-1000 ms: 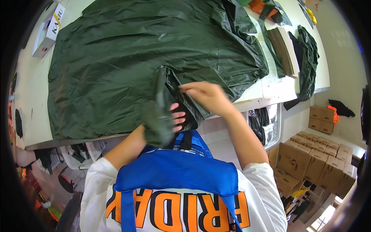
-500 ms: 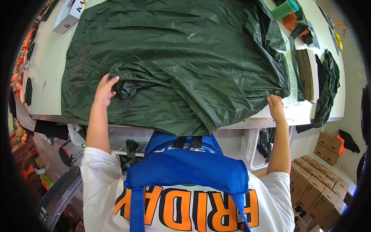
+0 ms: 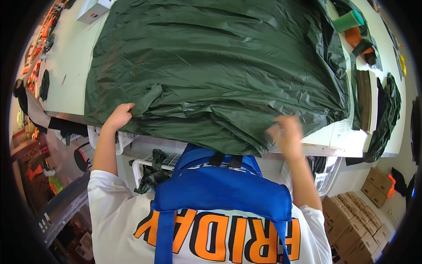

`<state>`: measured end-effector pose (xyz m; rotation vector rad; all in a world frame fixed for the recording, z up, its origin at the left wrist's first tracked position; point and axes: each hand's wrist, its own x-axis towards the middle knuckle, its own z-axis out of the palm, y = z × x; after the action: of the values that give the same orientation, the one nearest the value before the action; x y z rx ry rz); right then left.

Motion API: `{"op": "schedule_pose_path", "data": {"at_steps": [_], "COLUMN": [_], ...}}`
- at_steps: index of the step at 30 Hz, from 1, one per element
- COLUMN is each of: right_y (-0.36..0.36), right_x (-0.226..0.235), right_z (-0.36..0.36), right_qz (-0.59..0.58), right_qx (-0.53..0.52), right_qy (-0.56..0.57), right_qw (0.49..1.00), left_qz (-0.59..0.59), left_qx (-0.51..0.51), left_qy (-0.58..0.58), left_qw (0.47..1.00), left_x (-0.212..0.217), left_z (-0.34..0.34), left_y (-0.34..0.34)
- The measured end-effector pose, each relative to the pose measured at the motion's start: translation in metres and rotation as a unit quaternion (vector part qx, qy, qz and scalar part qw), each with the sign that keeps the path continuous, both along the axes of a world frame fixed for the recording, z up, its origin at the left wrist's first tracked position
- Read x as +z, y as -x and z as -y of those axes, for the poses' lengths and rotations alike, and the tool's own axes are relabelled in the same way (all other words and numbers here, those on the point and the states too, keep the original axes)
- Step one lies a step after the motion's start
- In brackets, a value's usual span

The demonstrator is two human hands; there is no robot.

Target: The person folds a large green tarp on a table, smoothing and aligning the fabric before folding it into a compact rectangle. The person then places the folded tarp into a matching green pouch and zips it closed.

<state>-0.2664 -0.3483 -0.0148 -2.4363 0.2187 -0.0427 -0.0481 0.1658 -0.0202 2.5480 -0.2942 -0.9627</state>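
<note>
A large sheet of thin, shiny dark green fabric point(image 3: 211, 66) covers most of the white table, wrinkled and hanging over the near edge. At its near left part, my left hand point(image 3: 120, 116) pinches a fold of the fabric between thumb and fingers. My right hand point(image 3: 288, 134) is over the near right part of the sheet, its fingers smeared by motion. Whether it touches the fabric cannot be made out.
On the table's right side are a green roll point(image 3: 348, 20), a brown stack of card point(image 3: 364, 101) and dark green strips point(image 3: 387, 121). A white box point(image 3: 94, 11) stands far left. White wire baskets point(image 3: 154, 165) sit below the edge; cardboard boxes point(image 3: 351, 220) are stacked lower right.
My right hand has left the fabric's right corner and moved left toward the middle. My left hand has come nearer the table edge, and the bunched fold there lies flatter.
</note>
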Motion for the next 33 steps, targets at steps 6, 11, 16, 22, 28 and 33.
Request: {"op": "schedule_pose_path", "data": {"at_steps": [6, 11, 16, 22, 28, 33], "right_y": [0.018, 0.022, 0.024, 0.040, -0.011, -0.025], "right_x": [-0.038, -0.041, -0.032, -0.032, -0.023, -0.075], "right_z": [-0.069, -0.068, -0.070, -0.065, -0.056, -0.061], "right_qz": [-0.005, 0.018, 0.003, -0.101, 0.026, -0.098], "right_qx": [0.216, 0.258, 0.296, 0.281, 0.022, -0.071], "right_qy": [0.080, 0.102, 0.085, -0.042, 0.103, 0.318], "right_qw": [0.973, 0.961, 0.951, 0.954, 0.994, 0.941], "left_qz": [0.016, 0.180, 0.234, -0.115, -0.133, 0.205], "left_qx": [0.292, -0.058, -0.021, 0.483, 0.357, 0.212], "left_qy": [0.126, -0.129, -0.056, 0.314, 0.351, 0.223], "left_qw": [0.948, 0.973, 0.970, 0.809, 0.856, 0.929], "left_x": [0.007, 0.010, -0.003, -0.038, -0.015, -0.027], "left_z": [0.044, 0.116, 0.097, 0.011, -0.001, 0.015], "left_y": [-0.013, -0.008, -0.014, -0.025, 0.015, 0.005]}}
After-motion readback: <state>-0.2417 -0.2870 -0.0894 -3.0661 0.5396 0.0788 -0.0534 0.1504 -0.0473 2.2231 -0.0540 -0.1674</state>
